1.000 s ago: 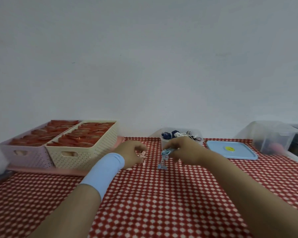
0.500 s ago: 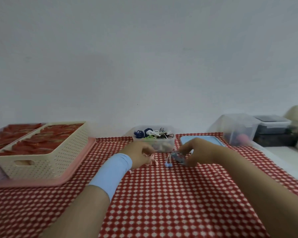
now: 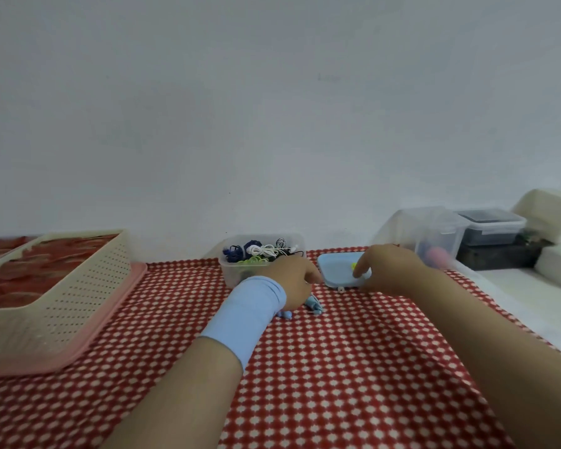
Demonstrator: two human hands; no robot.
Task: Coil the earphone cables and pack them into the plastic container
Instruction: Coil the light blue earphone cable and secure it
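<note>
Tabletop (image 3: 337, 384) covered by a red-and-white checked cloth; both forearms reach forward over it. Left forearm wears a pale blue wristband (image 3: 246, 315).

Blue earphone (image 3: 314, 306): lies on the cloth, partly under the near edge of the left hand (image 3: 293, 280), with one blue end showing just beside the wristband. The left hand's back faces the camera and its fingers (image 3: 311, 275) curl down toward the cloth. Cannot tell whether they pinch the cable.

Right hand (image 3: 391, 270): set down at the near right corner of a blue lid (image 3: 336, 270), fingers (image 3: 358, 268) bent downward over the lid's edge. Cannot tell what they hold. A small white piece (image 3: 340, 289) sits on the cloth just in front of the lid.

Plastic container (image 3: 230, 277): clear, open, just behind the left hand and left of the lid. It holds coiled cables (image 3: 263, 251) in dark blue, white, black and green.

Far left: cream perforated basket (image 3: 78, 286) on a pink tray (image 3: 117, 312). Far right: clear box (image 3: 434, 231) beside a dark box (image 3: 493, 234) with a clear lid. Plain wall behind.
</note>
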